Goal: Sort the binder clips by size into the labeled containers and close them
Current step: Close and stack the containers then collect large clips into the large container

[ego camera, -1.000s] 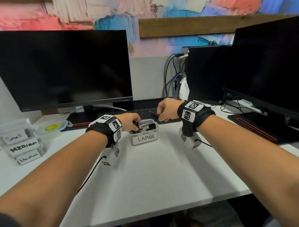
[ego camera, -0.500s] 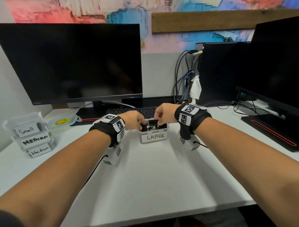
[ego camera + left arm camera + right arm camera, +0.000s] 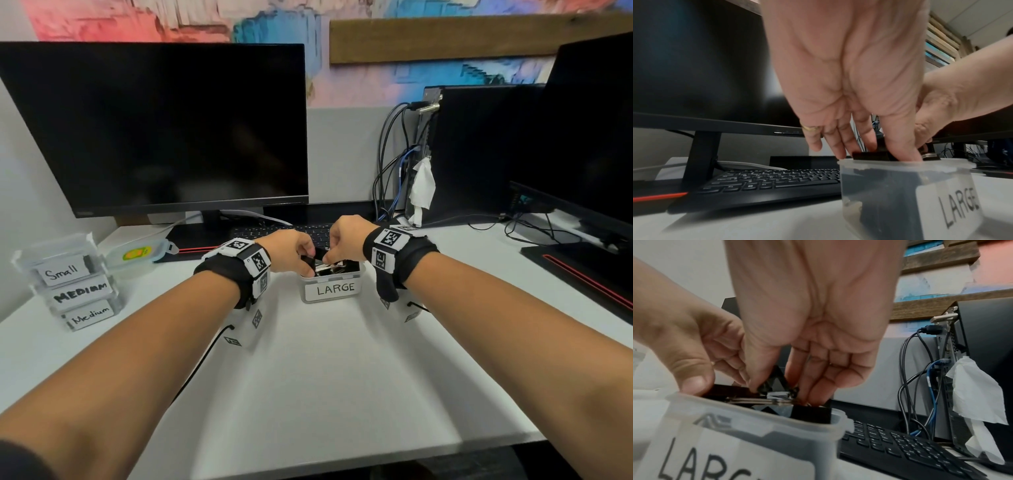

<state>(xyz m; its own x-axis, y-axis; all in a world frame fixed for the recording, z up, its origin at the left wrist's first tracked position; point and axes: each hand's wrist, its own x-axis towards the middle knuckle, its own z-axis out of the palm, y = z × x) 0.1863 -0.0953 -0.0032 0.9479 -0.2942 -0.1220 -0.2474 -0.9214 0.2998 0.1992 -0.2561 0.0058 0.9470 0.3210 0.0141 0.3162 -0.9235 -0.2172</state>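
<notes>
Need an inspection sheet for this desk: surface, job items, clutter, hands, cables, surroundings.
Surface: white desk.
Job's things: clear plastic LARGE container lidless, nearly full of black binder clips; stack of three clear labelled boxes at left, Small over two Medium.
Clutter: clear lid with yellow sticker; white tissue.
Hands: left hand and right hand both grip clips at the container mouth.
Cables: bundle behind black PC tower.
Surroundings: dark monitor, black keyboard.

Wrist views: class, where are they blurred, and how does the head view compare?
Left wrist view: the LARGE container and near desk are soft, the keyboard sharper. Right wrist view: the label's nearest letters smear, and the binder clip is slightly blurred. Head view: evenly lit, labels legible, edges bowed.
</notes>
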